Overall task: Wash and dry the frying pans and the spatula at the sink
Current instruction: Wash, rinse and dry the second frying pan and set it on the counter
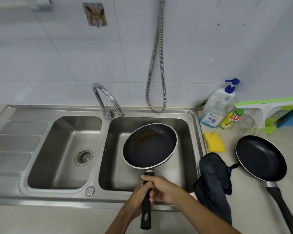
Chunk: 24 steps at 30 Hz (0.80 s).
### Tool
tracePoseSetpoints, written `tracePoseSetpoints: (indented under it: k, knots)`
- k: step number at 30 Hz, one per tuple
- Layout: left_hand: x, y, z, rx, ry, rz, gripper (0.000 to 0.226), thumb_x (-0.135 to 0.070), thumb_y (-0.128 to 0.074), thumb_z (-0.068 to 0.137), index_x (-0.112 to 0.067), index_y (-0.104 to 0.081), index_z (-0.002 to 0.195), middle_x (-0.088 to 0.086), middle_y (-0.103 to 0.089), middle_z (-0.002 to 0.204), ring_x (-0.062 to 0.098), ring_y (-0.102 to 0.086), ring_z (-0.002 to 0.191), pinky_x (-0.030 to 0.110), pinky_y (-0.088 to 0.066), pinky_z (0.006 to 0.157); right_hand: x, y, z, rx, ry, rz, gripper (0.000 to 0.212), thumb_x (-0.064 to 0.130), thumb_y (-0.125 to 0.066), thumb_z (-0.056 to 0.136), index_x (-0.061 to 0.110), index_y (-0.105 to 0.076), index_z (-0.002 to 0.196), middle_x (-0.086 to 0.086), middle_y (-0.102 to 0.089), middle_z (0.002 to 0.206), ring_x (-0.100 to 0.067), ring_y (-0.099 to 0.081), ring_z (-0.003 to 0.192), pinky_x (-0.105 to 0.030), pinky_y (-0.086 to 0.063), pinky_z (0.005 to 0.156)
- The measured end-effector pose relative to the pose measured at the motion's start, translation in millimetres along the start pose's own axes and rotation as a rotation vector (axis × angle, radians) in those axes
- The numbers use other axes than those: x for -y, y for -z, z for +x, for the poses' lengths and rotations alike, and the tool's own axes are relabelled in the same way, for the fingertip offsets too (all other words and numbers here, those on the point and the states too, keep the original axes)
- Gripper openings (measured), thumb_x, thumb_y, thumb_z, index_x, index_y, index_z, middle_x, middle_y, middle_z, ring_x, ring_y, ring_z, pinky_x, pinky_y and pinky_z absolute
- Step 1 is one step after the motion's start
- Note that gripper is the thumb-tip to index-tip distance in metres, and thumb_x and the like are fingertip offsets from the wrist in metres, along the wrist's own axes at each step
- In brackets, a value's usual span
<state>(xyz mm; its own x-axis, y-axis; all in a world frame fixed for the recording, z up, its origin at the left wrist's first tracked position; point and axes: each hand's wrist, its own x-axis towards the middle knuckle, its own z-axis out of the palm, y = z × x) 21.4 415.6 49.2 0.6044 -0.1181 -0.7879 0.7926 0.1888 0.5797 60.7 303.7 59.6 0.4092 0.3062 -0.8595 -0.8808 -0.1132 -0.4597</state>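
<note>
A black frying pan (150, 146) with brown residue near its far-left rim hangs over the right basin of the steel sink (195, 132). Both hands grip its black handle: my left hand (139, 198) underneath and my right hand (161, 189) over the top. A second black frying pan (260, 157) lies on the counter at the right, handle pointing toward me. A dark blue cloth (213, 179) is draped over the sink's right edge. No spatula is in view.
The chrome tap (107, 100) arcs toward the right basin, no water running. The left basin's drain (83, 156) is bare. A yellow sponge (214, 142), soap pump bottle (216, 108), yellow dish-liquid bottle (231, 119) and green squeegee (267, 107) stand at the right. A metal hose (156, 68) hangs on the wall.
</note>
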Motion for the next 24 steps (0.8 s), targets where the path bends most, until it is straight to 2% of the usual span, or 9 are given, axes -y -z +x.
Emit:
tracePoseSetpoints:
  k: [2, 4, 6, 8, 11, 13, 17, 20, 24]
  knots:
    - [-1, 4, -1, 0.104, 0.036, -0.032, 0.019, -0.015, -0.062, 0.084, -0.012, -0.051, 0.070, 0.005, -0.040, 0.056, 0.015, -0.039, 0.047, 0.027, -0.033, 0.045, -1, -2, 1, -0.063, 0.049, -0.060, 0.027, 0.033, -0.064, 0.095, 0.007, -0.066, 0.093, -0.009, -0.045, 0.047, -0.022, -0.046, 0.034, -0.026, -0.043, 0.042]
    - [-1, 6, 2, 0.172, 0.080, -0.043, 0.022, -0.009, -0.059, 0.092, -0.010, -0.052, 0.071, 0.007, -0.043, 0.057, 0.016, -0.043, 0.047, 0.028, -0.038, 0.046, -3, -5, 2, -0.138, 0.083, -0.114, 0.025, 0.031, -0.060, 0.097, 0.007, -0.064, 0.091, -0.006, -0.044, 0.043, -0.021, -0.041, 0.032, -0.025, -0.038, 0.041]
    - [-1, 11, 4, 0.253, 0.128, -0.037, 0.015, -0.008, -0.058, 0.097, -0.008, -0.057, 0.083, 0.008, -0.050, 0.060, 0.017, -0.052, 0.052, 0.029, -0.046, 0.052, -7, -6, 2, -0.198, 0.103, -0.158, 0.024, 0.027, -0.057, 0.097, 0.005, -0.061, 0.091, -0.003, -0.047, 0.041, -0.019, -0.039, 0.032, -0.025, -0.035, 0.039]
    - [-4, 18, 7, 0.376, 0.166, 0.055, 0.011, -0.017, -0.059, 0.100, -0.006, -0.061, 0.098, 0.009, -0.061, 0.068, 0.021, -0.064, 0.063, 0.033, -0.055, 0.066, -10, -5, 2, -0.241, 0.121, -0.215, 0.024, 0.028, -0.058, 0.095, 0.005, -0.061, 0.089, -0.003, -0.055, 0.048, -0.019, -0.047, 0.039, -0.026, -0.039, 0.040]
    - [-13, 27, 11, 0.538, 0.195, 0.341, 0.025, -0.035, -0.058, 0.103, -0.011, -0.061, 0.110, 0.008, -0.076, 0.090, 0.022, -0.074, 0.085, 0.032, -0.060, 0.080, -17, 2, 2, -0.260, 0.121, -0.285, 0.022, 0.031, -0.062, 0.091, 0.010, -0.065, 0.089, -0.001, -0.067, 0.065, -0.015, -0.066, 0.066, -0.031, -0.052, 0.064]
    - [-16, 31, 13, 0.621, 0.200, 0.417, 0.030, -0.040, -0.058, 0.102, -0.013, -0.061, 0.115, 0.007, -0.077, 0.095, 0.019, -0.073, 0.085, 0.030, -0.057, 0.079, -22, 3, 1, -0.279, 0.109, -0.289, 0.019, 0.028, -0.065, 0.091, 0.009, -0.062, 0.091, -0.004, -0.069, 0.072, -0.016, -0.069, 0.074, -0.035, -0.057, 0.072]
    - [-9, 37, 19, 0.708, 0.200, 0.385, 0.033, -0.039, -0.058, 0.100, -0.010, -0.061, 0.116, 0.009, -0.075, 0.101, 0.019, -0.073, 0.087, 0.029, -0.059, 0.078, -26, -7, -7, -0.342, 0.118, -0.275, 0.014, 0.020, -0.063, 0.094, 0.008, -0.057, 0.091, -0.011, -0.067, 0.086, -0.020, -0.069, 0.083, -0.039, -0.059, 0.081]
    - [-6, 41, 18, 0.758, 0.213, 0.342, 0.027, -0.037, -0.058, 0.101, -0.013, -0.062, 0.114, 0.009, -0.076, 0.106, 0.020, -0.074, 0.092, 0.032, -0.059, 0.084, -30, -9, -8, -0.338, 0.137, -0.305, 0.015, 0.022, -0.062, 0.093, 0.009, -0.059, 0.086, -0.009, -0.064, 0.080, -0.018, -0.066, 0.080, -0.043, -0.058, 0.083]
    - [-10, 48, 22, 0.786, 0.197, 0.334, 0.026, -0.033, -0.064, 0.100, -0.013, -0.063, 0.117, 0.010, -0.075, 0.110, 0.026, -0.070, 0.103, 0.038, -0.055, 0.094, -35, -10, -1, -0.363, 0.149, -0.287, 0.032, 0.032, -0.065, 0.088, 0.002, -0.065, 0.099, -0.009, -0.073, 0.082, -0.025, -0.074, 0.087, -0.044, -0.060, 0.084]
